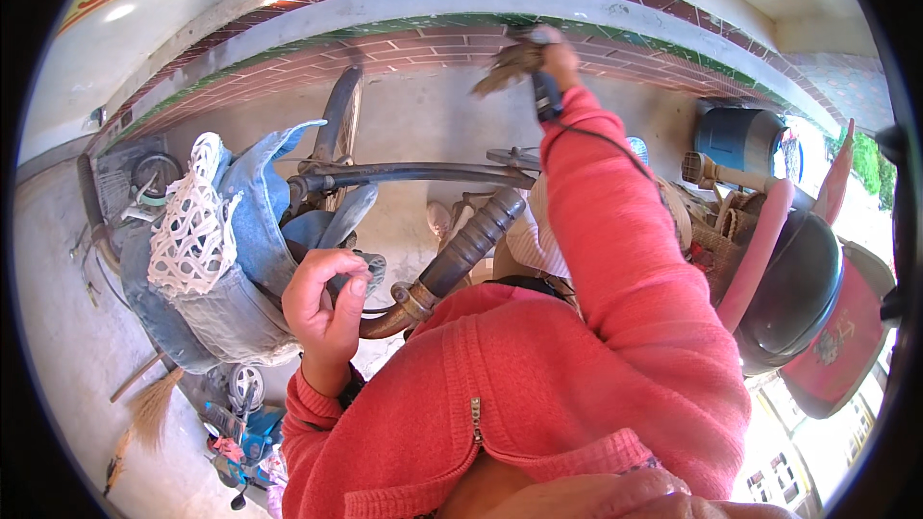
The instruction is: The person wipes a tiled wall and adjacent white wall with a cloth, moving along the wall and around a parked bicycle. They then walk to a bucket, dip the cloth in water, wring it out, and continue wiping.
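My right hand (561,58) reaches far forward, blurred, and grips a grey-brown rag-like thing (513,66) against or just before the green edging of a brick-patterned tiled wall (433,47). I cannot tell whether it touches. A black device (546,96) with a cord sits at that wrist. Raised in front of my chest, my left hand (328,306) has loosely curled fingers with a gap to the thumb; nothing shows in it. It is near a bicycle's ribbed black handlebar grip (472,238) and, on its other side, blue denim cloth (256,194) with white lace (193,231).
The bicycle's frame tube (425,173) and wheel (342,115) stand between me and the wall. On the right are a blue drum (735,140), a black seat (793,288) and a woven basket (714,252). A straw broom (155,404) and a small blue wheeled thing (256,440) are at lower left.
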Motion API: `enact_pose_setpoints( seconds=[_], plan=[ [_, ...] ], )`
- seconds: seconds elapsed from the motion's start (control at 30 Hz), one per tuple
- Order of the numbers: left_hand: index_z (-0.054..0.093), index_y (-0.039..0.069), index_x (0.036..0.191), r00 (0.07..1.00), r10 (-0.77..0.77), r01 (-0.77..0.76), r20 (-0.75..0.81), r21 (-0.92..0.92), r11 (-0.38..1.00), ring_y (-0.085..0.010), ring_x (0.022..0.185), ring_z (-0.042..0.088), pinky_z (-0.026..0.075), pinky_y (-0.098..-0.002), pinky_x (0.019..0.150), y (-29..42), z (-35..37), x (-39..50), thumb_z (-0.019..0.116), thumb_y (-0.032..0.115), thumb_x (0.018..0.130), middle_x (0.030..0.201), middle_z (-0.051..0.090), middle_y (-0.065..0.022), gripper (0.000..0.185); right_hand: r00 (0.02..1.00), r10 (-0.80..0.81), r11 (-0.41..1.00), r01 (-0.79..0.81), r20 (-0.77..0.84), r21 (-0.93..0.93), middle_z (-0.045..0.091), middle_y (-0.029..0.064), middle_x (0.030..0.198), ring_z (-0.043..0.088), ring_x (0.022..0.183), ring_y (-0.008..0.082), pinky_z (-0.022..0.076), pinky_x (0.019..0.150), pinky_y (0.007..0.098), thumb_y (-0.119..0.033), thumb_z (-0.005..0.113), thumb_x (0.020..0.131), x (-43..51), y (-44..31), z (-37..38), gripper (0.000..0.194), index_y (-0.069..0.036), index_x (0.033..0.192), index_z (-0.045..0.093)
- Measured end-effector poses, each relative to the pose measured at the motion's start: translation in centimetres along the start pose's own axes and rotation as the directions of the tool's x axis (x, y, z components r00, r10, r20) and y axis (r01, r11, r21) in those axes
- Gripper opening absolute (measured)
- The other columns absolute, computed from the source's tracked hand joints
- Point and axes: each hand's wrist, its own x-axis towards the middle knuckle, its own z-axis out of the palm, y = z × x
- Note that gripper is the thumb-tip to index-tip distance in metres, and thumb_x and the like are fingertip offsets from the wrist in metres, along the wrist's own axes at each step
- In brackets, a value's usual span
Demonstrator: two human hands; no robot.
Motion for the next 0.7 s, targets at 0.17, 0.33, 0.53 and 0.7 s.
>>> enact_pose_setpoints(
  seconds=[0.17,0.33,0.53,0.7],
  plan=[
    [0.058,-0.003,0.095,1.000,-0.010,0.010,-0.003,0.021,1.000,-0.0166,0.074,0.058,0.046,-0.0277,0.070,-0.1,-0.1,-0.1,0.060,0.001,0.082,0.087,0.059,-0.0127,0.014,0.944,0.232,0.858,-0.312,-0.234,-0.408,0.067,0.0115,0.097,0.065,0.090,0.0263,0.0509,0.081,0.0378,-0.027,0.072,0.068,-1.0,7.5,-15.7,0.043,-0.013,0.107,0.066],
    [0.058,-0.003,0.095,0.999,-0.035,0.035,0.006,-0.003,0.999,-0.0170,0.074,0.058,0.046,-0.0280,0.070,-0.1,-0.1,0.0,0.059,-0.001,0.081,0.086,0.059,-0.0127,0.014,0.843,0.325,0.701,-0.519,-0.428,-0.490,0.066,0.0117,0.098,0.063,0.092,0.0262,0.0509,0.080,0.0377,-0.027,0.069,0.072,-0.1,13.0,-27.9,0.039,-0.010,0.107,0.065],
    [0.058,-0.003,0.093,0.999,-0.038,0.037,0.022,0.082,0.996,-0.0170,0.074,0.057,0.046,-0.0280,0.069,0.2,0.1,0.4,0.058,-0.001,0.081,0.085,0.059,-0.0126,0.013,0.676,0.670,0.676,-0.384,-0.307,0.629,0.065,0.0094,0.089,0.064,0.085,0.0220,0.0536,0.071,0.0353,-0.016,0.075,0.072,2.4,21.2,-33.5,0.033,-0.009,0.102,0.063],
    [0.058,-0.004,0.093,1.000,-0.016,0.016,-0.003,0.059,0.998,-0.0176,0.073,0.057,0.046,-0.0282,0.068,0.2,0.2,0.3,0.057,-0.002,0.081,0.084,0.059,-0.0134,0.012,0.880,0.457,0.509,-0.378,-0.129,-0.774,0.062,0.0200,0.114,0.062,0.103,0.0357,0.0497,0.086,0.0445,-0.041,0.053,0.086,5.5,18.6,-27.9,0.050,-0.004,0.118,0.061]
  ],
)
